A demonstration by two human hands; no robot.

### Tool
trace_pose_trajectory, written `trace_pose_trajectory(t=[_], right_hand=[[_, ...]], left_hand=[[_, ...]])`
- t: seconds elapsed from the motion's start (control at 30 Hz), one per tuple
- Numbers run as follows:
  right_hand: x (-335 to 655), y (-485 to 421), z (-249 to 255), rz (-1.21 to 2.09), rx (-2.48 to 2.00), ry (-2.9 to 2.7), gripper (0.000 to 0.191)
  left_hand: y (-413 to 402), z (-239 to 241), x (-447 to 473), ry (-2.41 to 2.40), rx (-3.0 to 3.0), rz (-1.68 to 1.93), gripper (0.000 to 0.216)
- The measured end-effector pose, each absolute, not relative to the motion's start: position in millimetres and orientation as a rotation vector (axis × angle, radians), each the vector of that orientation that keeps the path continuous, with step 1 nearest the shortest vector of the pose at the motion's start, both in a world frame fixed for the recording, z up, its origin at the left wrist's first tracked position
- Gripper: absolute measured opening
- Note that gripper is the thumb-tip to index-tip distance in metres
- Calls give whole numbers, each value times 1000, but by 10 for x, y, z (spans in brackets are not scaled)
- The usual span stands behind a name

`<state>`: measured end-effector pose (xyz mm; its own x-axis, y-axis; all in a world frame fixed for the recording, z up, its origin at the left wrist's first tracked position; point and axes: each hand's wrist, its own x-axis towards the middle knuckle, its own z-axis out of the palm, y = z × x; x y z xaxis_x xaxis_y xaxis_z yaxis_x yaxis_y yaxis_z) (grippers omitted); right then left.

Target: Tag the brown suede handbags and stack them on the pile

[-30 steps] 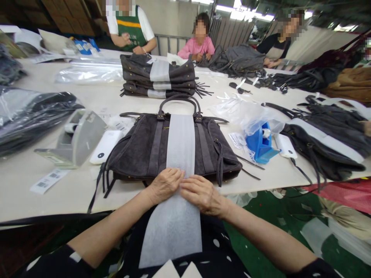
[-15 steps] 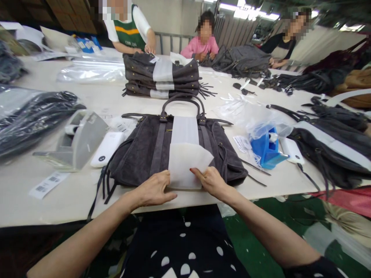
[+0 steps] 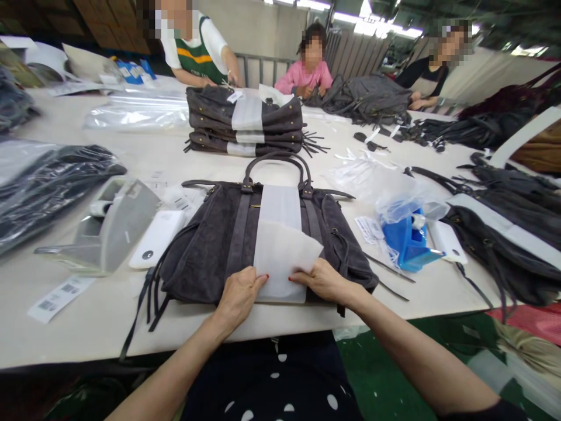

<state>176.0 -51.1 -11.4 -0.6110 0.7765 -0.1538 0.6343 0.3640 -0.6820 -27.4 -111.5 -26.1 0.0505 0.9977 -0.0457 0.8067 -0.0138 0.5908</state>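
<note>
A dark grey suede handbag (image 3: 219, 240) lies flat on the white table (image 3: 79, 316) in front of me, handles pointing away. A white paper strip (image 3: 280, 240) runs down its middle, and its lower end is folded up over the bag front. My left hand (image 3: 239, 295) pinches the folded strip's left edge at the bag's bottom. On the fold's right edge, my right hand (image 3: 322, 280) has its fingers closed on the paper.
A grey tape dispenser (image 3: 109, 225) and a white power bank (image 3: 158, 237) sit left of the bag, a blue tape dispenser (image 3: 409, 242) and clear plastic right. A stack of wrapped bags (image 3: 245, 120) lies beyond. More dark bags (image 3: 508, 234) spread right. Three people sit across the table.
The strip's long end, hanging over my lap a second ago, has been lifted and folded up onto the bag. Both hands now hold the fold at the bag's bottom edge.
</note>
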Motion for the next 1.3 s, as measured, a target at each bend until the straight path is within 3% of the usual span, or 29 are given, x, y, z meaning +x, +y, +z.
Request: trace_pose_trajectory(t=[0.27,0.43,0.73,1.03,1.3], right_hand=[[1651,-331,-251,1426,-1543,-2237,34],[1600,-317,-302,1456,-1568,-2154,24],[1709,-406,-265,2008,-1322,-1573,28],[1637,-381,-253,1370,-1517,-2238,31],[1551,-354,-261,1080,-1633,-2475,32]], left_hand=[[-1038,-213,-194,1997,1774,355,32],[-1102,-272,-80,2118,2007,299,23],[-1027,-161,-59,2121,1871,76,23],[-966,-151,-74,2129,1792,89,26],[-1099,-159,58,2393,2049,162,24]])
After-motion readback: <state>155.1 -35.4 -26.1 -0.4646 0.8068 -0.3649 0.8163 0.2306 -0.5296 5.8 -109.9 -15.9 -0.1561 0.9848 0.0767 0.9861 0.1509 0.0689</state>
